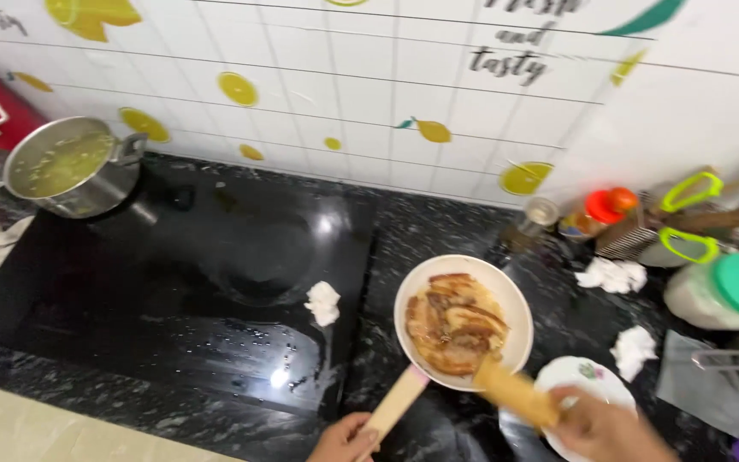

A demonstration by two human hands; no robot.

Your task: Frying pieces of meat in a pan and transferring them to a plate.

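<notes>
Left hand point(345, 439) grasps the pan handle point(395, 402), right hand point(596, 425) grips a wooden spatula point(511, 392) under browned slices in the white pan point(519, 308), so lifting them cleanly probably comes next.

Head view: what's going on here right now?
A person stands at a dark counter. The left hand grips the wooden handle of a white pan holding browned food. The right hand holds a wooden spatula at the food's edge, over a white plate. On the black cooktop sit a steel pot and crumpled tissue.
</notes>
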